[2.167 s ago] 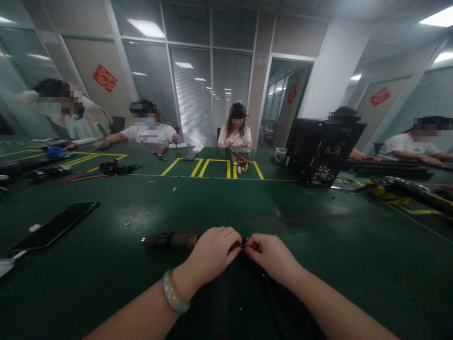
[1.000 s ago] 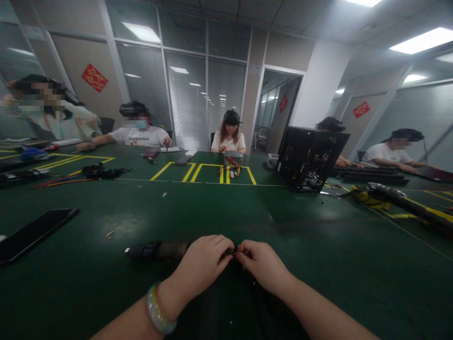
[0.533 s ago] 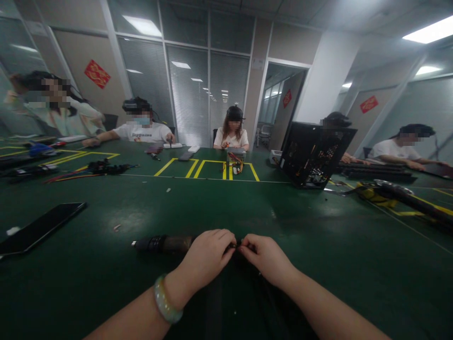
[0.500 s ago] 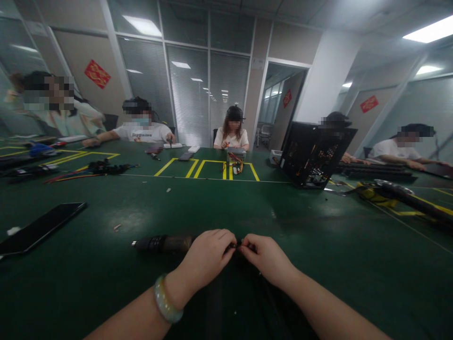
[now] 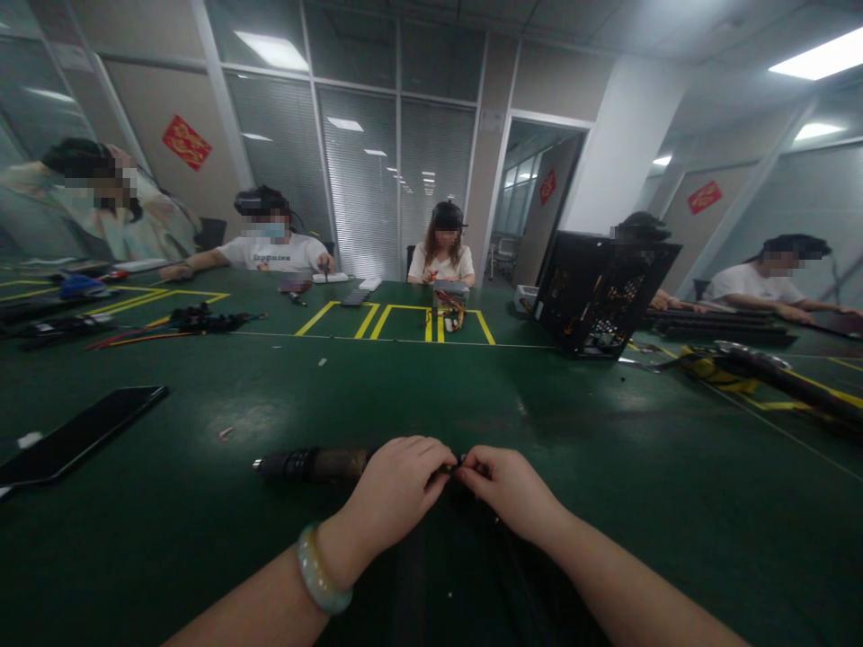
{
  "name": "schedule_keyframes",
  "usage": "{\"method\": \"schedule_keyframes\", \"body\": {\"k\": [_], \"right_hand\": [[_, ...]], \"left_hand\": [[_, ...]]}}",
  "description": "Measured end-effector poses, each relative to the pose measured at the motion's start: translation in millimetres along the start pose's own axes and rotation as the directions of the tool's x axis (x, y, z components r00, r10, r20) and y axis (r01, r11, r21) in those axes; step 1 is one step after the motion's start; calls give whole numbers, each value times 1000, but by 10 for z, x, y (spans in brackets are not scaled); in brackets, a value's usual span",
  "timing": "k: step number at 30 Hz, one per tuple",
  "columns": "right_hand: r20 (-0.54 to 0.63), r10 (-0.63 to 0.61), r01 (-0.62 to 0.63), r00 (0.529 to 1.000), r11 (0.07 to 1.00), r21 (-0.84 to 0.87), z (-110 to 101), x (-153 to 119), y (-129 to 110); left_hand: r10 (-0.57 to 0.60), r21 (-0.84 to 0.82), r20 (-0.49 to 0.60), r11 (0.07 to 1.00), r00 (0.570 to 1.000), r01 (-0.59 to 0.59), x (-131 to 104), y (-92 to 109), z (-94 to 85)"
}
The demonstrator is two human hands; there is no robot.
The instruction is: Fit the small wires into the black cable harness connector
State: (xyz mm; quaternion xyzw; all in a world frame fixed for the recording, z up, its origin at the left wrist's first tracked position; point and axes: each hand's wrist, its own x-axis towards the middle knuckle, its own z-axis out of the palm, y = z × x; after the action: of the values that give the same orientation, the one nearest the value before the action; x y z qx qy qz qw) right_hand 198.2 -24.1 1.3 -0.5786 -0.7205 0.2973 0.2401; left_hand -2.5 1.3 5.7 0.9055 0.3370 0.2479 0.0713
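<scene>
My left hand (image 5: 403,483), with a bracelet (image 5: 324,570) on its wrist, is closed in a pinch near the middle of the table. Fingertip to fingertip with it, my right hand (image 5: 507,483) also pinches. A small dark piece shows between the two, too hidden by the fingers to name. Behind my left hand a dark cylindrical power screwdriver (image 5: 337,465) lies on its side, its metal tip pointing left; its right end is covered by that hand. A dark strip or cable runs faintly below my right hand.
A flat black device (image 5: 84,431) lies at the left. Bundled cables (image 5: 195,319) are behind it. Across the green table (image 5: 378,386) stand a power supply (image 5: 450,295) and a black computer case (image 5: 600,296). Black-and-yellow gear (image 5: 734,364) is at the right. Several people sit around the far side.
My left hand has shifted very slightly right, its fingertips closer to the right hand's. At the far left, a co-worker's head and raised arm have moved.
</scene>
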Motion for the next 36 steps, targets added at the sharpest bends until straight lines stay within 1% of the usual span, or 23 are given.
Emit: {"method": "schedule_keyframes", "body": {"k": [10, 16, 22, 26, 31, 36], "right_hand": [[-16, -14, 13, 1000, 1000, -28, 12, 0, 23], [-17, -24, 24, 1000, 1000, -4, -4, -8, 19], [0, -15, 15, 1000, 1000, 25, 28, 8, 50], [-16, -24, 24, 1000, 1000, 1, 27, 11, 47], [-3, -10, 10, 1000, 1000, 12, 18, 7, 45], [-17, -30, 30, 999, 999, 22, 37, 19, 70]], "left_hand": [[-75, 14, 5, 997, 997, 75, -1, 4, 7], [-46, -6, -11, 999, 999, 46, -4, 7, -2], [-8, -8, -7, 1000, 1000, 7, -4, 22, -23], [-29, -7, 0, 1000, 1000, 29, -3, 24, -28], [-80, -6, 0, 997, 997, 80, -3, 13, -9], [-81, 1, -15, 997, 997, 81, 3, 18, 8]]}}
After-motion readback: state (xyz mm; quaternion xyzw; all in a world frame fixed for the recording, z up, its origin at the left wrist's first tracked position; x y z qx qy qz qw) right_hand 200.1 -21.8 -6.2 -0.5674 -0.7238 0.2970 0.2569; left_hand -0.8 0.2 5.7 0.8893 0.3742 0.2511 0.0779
